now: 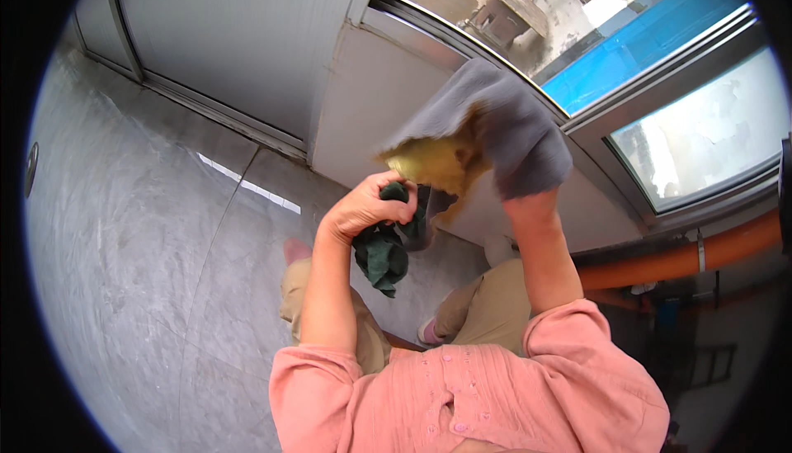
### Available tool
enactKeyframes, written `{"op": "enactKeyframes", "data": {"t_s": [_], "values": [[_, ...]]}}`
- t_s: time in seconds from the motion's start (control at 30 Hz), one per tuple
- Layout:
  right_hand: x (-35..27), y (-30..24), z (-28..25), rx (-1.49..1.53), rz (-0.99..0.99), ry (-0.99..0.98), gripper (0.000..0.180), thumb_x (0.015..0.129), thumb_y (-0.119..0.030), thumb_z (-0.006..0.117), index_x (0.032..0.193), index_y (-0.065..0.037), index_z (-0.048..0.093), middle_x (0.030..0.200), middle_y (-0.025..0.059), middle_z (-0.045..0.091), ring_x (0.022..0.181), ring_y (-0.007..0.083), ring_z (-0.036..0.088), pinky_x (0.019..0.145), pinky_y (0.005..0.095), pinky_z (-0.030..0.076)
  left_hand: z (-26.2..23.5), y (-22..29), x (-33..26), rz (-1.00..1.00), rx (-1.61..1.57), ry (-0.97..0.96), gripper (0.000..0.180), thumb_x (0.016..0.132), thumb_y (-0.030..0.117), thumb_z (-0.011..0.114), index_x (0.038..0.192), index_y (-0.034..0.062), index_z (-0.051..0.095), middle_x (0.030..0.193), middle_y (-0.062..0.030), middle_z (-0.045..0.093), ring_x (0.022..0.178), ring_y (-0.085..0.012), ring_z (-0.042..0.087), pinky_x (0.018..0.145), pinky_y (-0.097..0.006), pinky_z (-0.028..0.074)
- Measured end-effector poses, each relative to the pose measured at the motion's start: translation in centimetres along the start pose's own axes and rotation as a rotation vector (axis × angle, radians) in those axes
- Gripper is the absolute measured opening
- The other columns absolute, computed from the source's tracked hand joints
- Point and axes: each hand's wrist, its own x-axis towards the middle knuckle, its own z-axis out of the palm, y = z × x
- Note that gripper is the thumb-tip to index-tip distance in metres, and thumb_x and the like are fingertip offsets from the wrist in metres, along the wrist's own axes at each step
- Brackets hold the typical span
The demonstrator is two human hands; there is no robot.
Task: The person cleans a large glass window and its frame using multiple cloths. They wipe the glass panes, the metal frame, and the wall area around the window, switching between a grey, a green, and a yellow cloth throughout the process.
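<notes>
My left hand (363,208) is closed, its fingers curled round a dark green crumpled cloth (382,257) whose loose end hangs below. Right by its fingertips is the edge of a grey cloth (524,127), raised in front of the window wall. A yellow and brown patch (437,164) shows on the cloth's underside; whether the left fingers also grip this edge I cannot tell. The grey cloth drapes over my right hand, so its fingers are hidden and only the right wrist (532,205) shows below. The cloth is slightly blurred.
Ahead are a grey panel door (231,32) and a white low wall (384,82). A metal window frame (462,49) runs along the upper right. Lower right, an orange pipe (685,259) stands near my right arm. The grey floor (148,247) stretches left.
</notes>
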Motion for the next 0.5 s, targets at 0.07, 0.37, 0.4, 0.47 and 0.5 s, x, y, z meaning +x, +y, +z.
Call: {"op": "enactKeyframes", "data": {"t_s": [0.07,0.37,0.4,0.47,0.5], "values": [[-0.2,0.0,-1.0,0.188,0.144,0.082,0.033,0.093,-0.023,0.063,0.120,-0.004,0.060,0.121,0.0088,0.064,0.112,0.0211,0.060,0.098,0.0385,0.046,0.7,0.8,-0.2,-0.019,-0.025,0.041,0.021,0.087,0.020,0.058,0.099,0.0064,0.067,0.074,0.0004,0.061,0.061,-0.0068,0.051,0.053,-0.022,0.039],[-6.7,1.6,-2.4,0.652,0.218,-0.083,0.040,0.097,-0.024,0.055,0.128,0.000,0.052,0.121,0.0127,0.062,0.111,0.0256,0.060,0.097,0.0432,0.047,3.5,-4.1,3.6,-0.106,0.000,-0.079,0.031,0.089,0.007,0.068,0.119,0.0011,0.067,0.107,0.0000,0.069,0.091,-0.0076,0.062,0.084,-0.027,0.052],[-7.3,2.0,-3.1,0.834,0.271,-0.070,0.038,0.097,-0.023,0.055,0.127,0.001,0.052,0.121,0.0129,0.062,0.110,0.0254,0.060,0.096,0.0430,0.048,3.3,-4.2,4.2,-0.141,-0.039,-0.070,0.031,0.089,0.008,0.068,0.120,0.0014,0.068,0.106,0.0002,0.069,0.091,-0.0077,0.062,0.084,-0.026,0.052],[-7.9,1.4,-3.7,0.616,0.356,-0.053,0.037,0.097,-0.023,0.057,0.126,0.001,0.053,0.121,0.0131,0.062,0.110,0.0255,0.061,0.095,0.0428,0.049,3.8,-3.7,4.4,-0.232,-0.111,-0.040,0.032,0.089,0.010,0.068,0.120,0.0022,0.068,0.105,0.0006,0.069,0.091,-0.0081,0.062,0.083,-0.026,0.052],[-8.5,1.3,-4.5,0.206,0.379,-0.062,0.038,0.097,-0.024,0.058,0.126,0.000,0.054,0.121,0.0132,0.063,0.109,0.0257,0.061,0.095,0.0428,0.049,4.0,-3.3,4.2,-0.307,-0.043,-0.012,0.034,0.088,0.011,0.069,0.121,0.0050,0.068,0.103,0.0018,0.068,0.084,-0.0068,0.060,0.076,-0.024,0.051]]}}
